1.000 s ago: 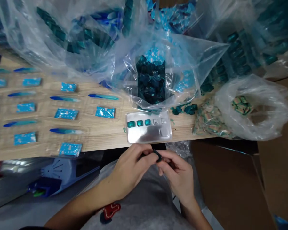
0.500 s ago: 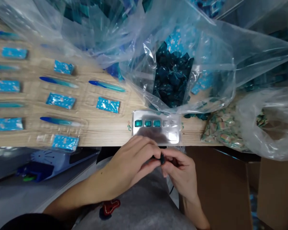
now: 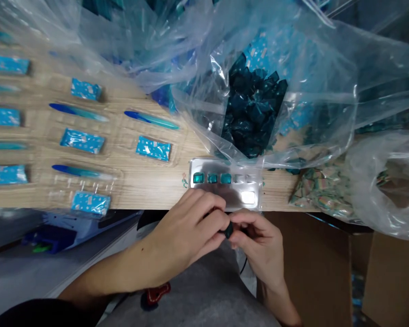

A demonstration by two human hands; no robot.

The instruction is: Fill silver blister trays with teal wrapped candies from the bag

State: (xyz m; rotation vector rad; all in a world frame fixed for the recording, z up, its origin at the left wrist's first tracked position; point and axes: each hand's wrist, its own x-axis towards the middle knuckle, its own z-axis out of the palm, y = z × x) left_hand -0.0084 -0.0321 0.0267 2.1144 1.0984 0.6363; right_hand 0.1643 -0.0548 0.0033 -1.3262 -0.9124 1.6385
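Both hands meet in front of the table edge, pinching a small dark teal piece [image 3: 228, 230] between them. My left hand [image 3: 194, 227], closed, has its fingertips on the piece's left side. My right hand [image 3: 261, 245] is closed too, thumb and forefinger on its right side. Just beyond the fingers lies a shiny silver tray [image 3: 221, 195] with a row of small wells. Teal gem-like pieces [image 3: 226, 178] fill three wells on the left of that row; the wells to their right look bare. A bright rectangle shows at the tray's lower right.
A large clear bag [image 3: 204, 104] with dark teal pieces [image 3: 255, 109] stands behind the tray. At right is a bag of small striped packets [image 3: 322, 184]. Clear plastic trays at left hold blue patterned packets [image 3: 153, 148] and blue-teal pens [image 3: 152, 120]. Cardboard [image 3: 313, 263] stands below right.
The view has shifted slightly. Both hands still pinch the dark teal piece, which now shows a little larger and more tilted between the fingertips.
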